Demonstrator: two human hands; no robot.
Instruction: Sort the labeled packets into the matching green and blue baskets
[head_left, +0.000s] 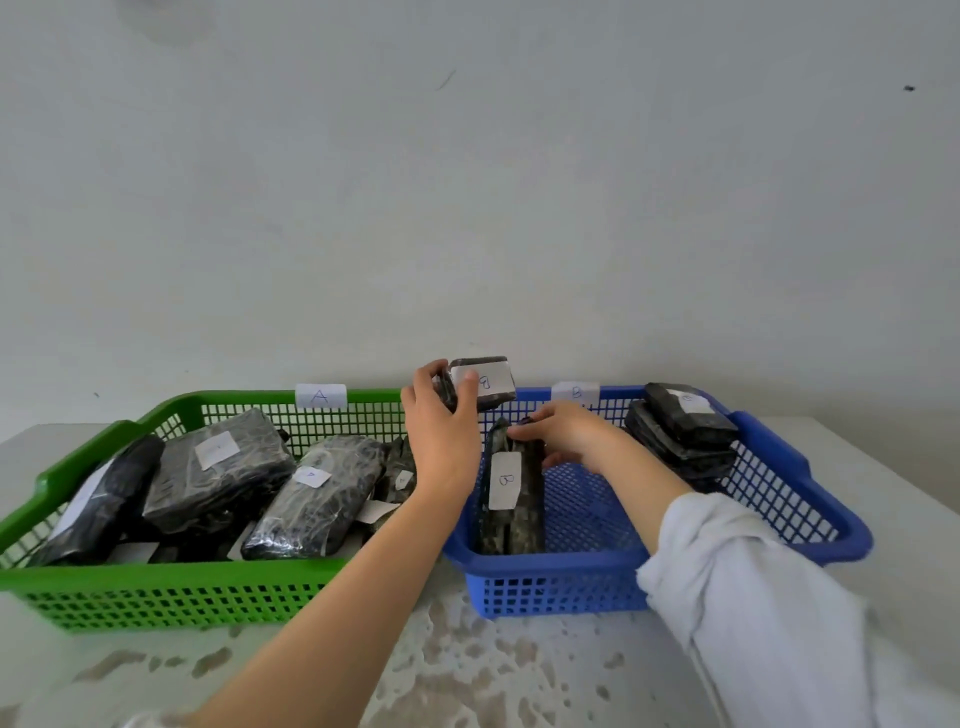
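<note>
Left hand (441, 431) grips a B packet (488, 384), raised over the far left corner of the blue basket (810, 467). Right hand (566, 434) pinches the top of an upright packet (511, 499), also marked B, standing along that basket's left wall. A stack (680, 431) fills its far right corner; the green basket (156, 577) sits just left.

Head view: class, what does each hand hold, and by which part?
Left hand grips the small dark wrapped packet labelled B by its left end; right hand grips the upright dark B-labelled packet by its top end.

Pale scuffed wall (467, 182), mottled white table (467, 665)
</note>
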